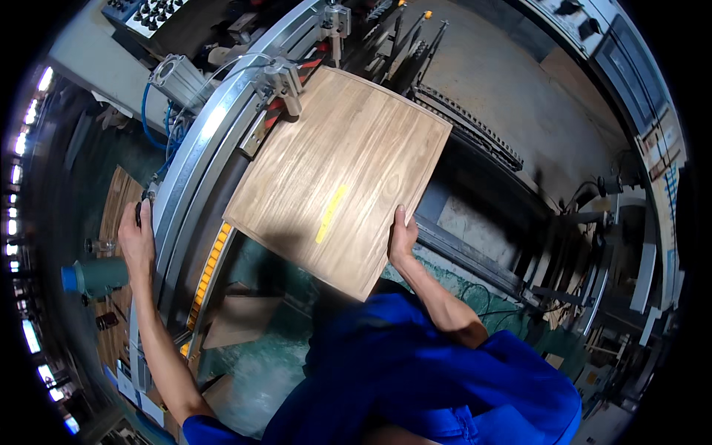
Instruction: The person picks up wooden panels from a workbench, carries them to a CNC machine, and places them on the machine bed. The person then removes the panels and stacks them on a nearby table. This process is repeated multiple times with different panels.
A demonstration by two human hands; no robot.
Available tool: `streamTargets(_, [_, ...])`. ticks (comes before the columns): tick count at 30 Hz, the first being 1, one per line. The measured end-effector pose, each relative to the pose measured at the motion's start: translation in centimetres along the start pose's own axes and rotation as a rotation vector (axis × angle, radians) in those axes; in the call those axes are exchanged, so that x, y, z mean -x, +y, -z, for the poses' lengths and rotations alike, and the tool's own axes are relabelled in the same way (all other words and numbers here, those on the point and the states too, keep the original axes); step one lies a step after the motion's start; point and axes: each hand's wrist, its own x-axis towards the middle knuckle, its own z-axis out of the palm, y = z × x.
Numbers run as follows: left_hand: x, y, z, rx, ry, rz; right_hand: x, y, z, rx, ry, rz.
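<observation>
woodworking workshop | wooden panel (356,163) | machine's metal rail (213,115) | air cylinder (178,77)

What appear to be windows (16,174) glow along the far left edge as a brown board (241,320) lies low over a green floor (259,386) and black knobs (154,13) cluster in rows at the upper left.

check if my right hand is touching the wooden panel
Touching: the head view shows the right hand at the right-hand edge of the wooden panel, its thumb lying over that edge; the other fingers are hidden.
</observation>
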Motion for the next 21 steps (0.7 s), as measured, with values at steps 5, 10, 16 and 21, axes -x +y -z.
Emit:
streamTargets(5, [0.4,-0.1,1.4,0.04,-0.02,0.065,-0.1,-0.1,-1.8,0.064,-0.013,-0.081])
streamTargets(10, [-0.4,-0.6,1.9,0.044,-0.002,0.087,0.2,-1.3,-0.6,-0.158,-0.315,-0.225])
streamTargets(16, [0.1,-1.2,1.8,-0.022,-0.073,0.047,-0.5,0.5,1.0,-0.326,-0.385,-0.224])
streamTargets(21, [0.4,-2.0,0.8,-0.009,0.074,-0.044,-0.9,0.5,0.8,-0.322,-0.409,-0.184])
